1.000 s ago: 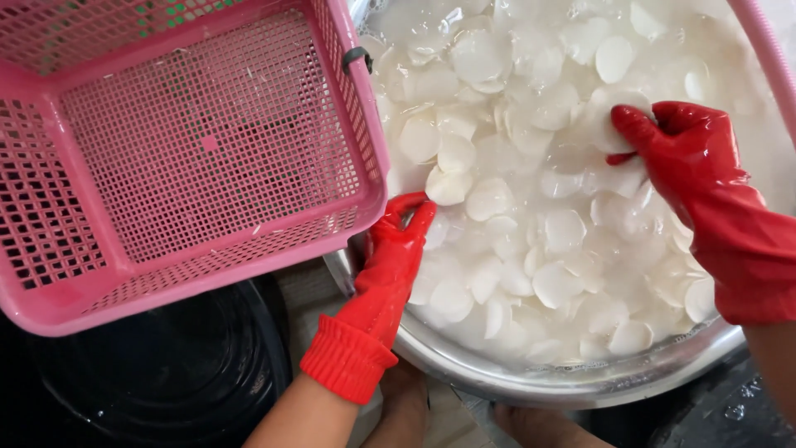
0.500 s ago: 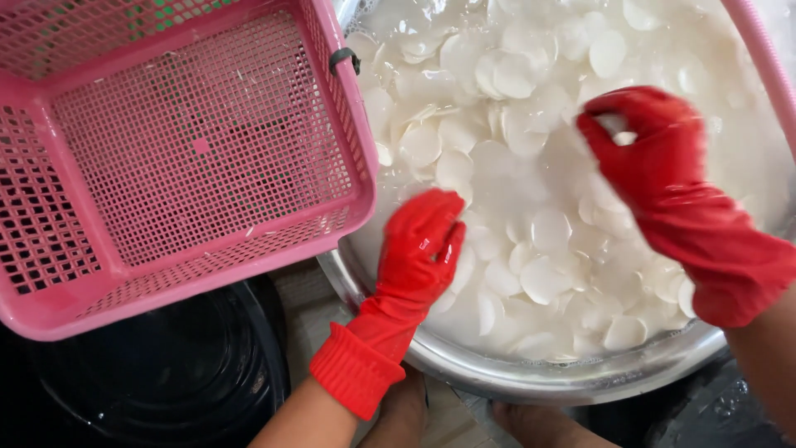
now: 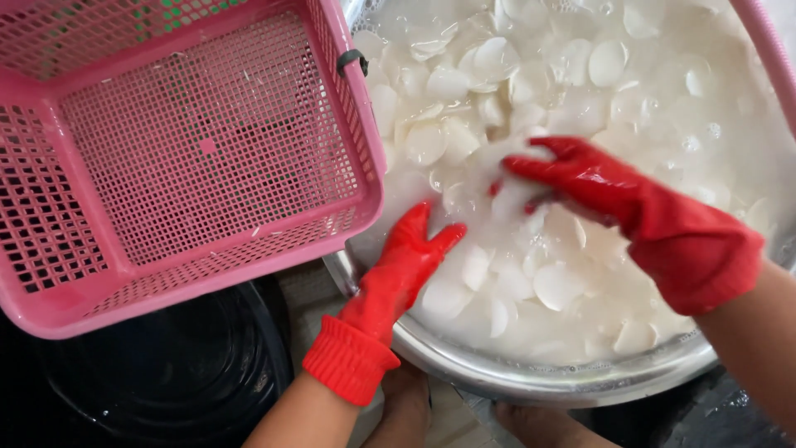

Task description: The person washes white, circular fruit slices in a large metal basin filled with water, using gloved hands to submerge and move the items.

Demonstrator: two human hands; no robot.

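A wide metal basin (image 3: 531,383) holds milky water and many white, thin round slices (image 3: 557,284). My left hand (image 3: 406,264), in a red rubber glove, dips into the near left part of the basin with fingers spread among the slices. My right hand (image 3: 613,192), also in a red glove, reaches in from the right, its fingers curled under a heap of slices (image 3: 514,166) at the basin's middle. Both hands face each other, a short gap apart.
A pink plastic mesh basket (image 3: 191,149) sits to the left, its corner leaning over the basin's rim; nothing lies in it. Under it is a black round tub (image 3: 166,373). A pink rim (image 3: 767,50) shows at the far right. Bare feet (image 3: 406,406) show below the basin.
My right hand has come down and left from the far right into the middle of the slices. My left hand has pushed deeper into the basin, toward the right hand.
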